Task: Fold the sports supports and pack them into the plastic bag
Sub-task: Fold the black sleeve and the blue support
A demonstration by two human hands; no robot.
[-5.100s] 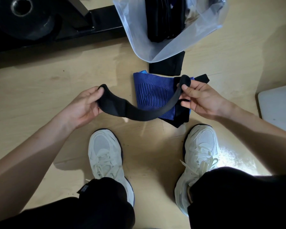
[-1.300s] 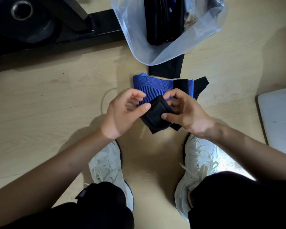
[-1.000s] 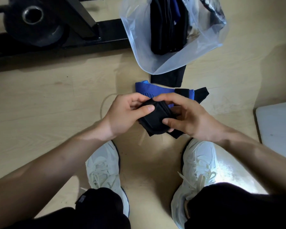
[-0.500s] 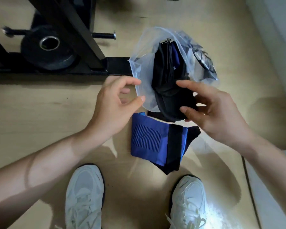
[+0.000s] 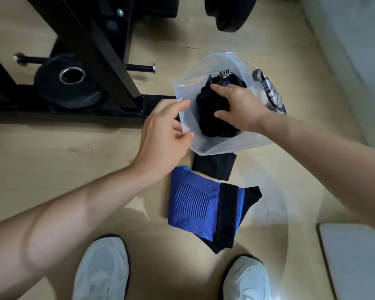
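Observation:
A clear plastic bag [image 5: 223,146] lies open on the wooden floor, with dark folded supports inside. My right hand [image 5: 238,105] reaches into its mouth, gripping a folded black support [image 5: 212,105] on top of the others. My left hand [image 5: 167,135] pinches the bag's near left edge and holds it open. A blue ribbed support [image 5: 193,206] with a black strap across it lies on the floor in front of the bag. Between them sits a folded black piece [image 5: 214,166], partly under the bag.
A black gym frame [image 5: 100,53] with a weight plate [image 5: 67,83] stands at the far left. My two white shoes [image 5: 102,269] are at the bottom. A pale board [image 5: 355,260] lies at the lower right and a wall base [image 5: 351,61] runs along the right.
The black strap got folded into a small bundle. My right hand has carried it forward into the bag, while my left hand has taken hold of the bag's edge.

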